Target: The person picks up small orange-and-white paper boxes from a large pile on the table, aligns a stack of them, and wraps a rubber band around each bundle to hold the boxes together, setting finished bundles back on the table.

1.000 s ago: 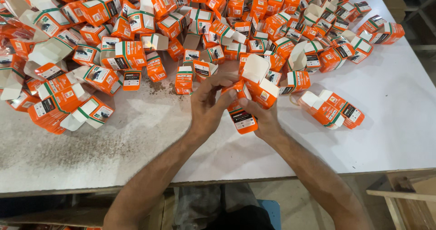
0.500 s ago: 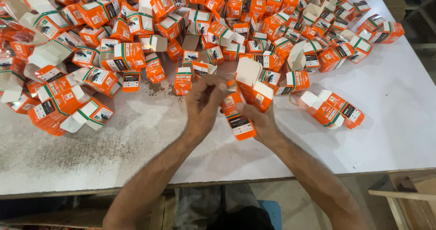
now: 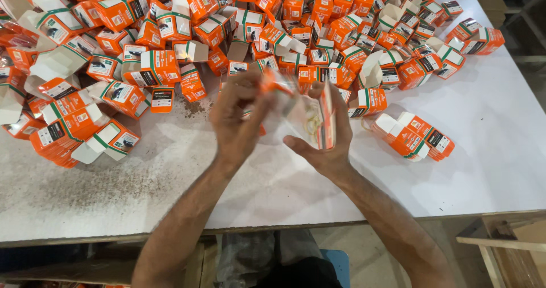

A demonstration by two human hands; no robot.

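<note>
Hands meet above a white table (image 3: 483, 151), working one orange carton (image 3: 315, 117) held just off its surface. Left hand (image 3: 242, 123) curls its fingers around the blurred upper end; right hand (image 3: 324, 134) cups the carton from below, thumb (image 3: 296, 145) free. Behind, a heap of cartons (image 3: 273, 26) covers the table's far side.

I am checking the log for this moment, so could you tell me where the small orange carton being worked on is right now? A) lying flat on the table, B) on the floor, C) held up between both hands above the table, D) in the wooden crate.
C: the orange carton is blurred but sits between the left hand and right hand, raised over the white table.
</note>
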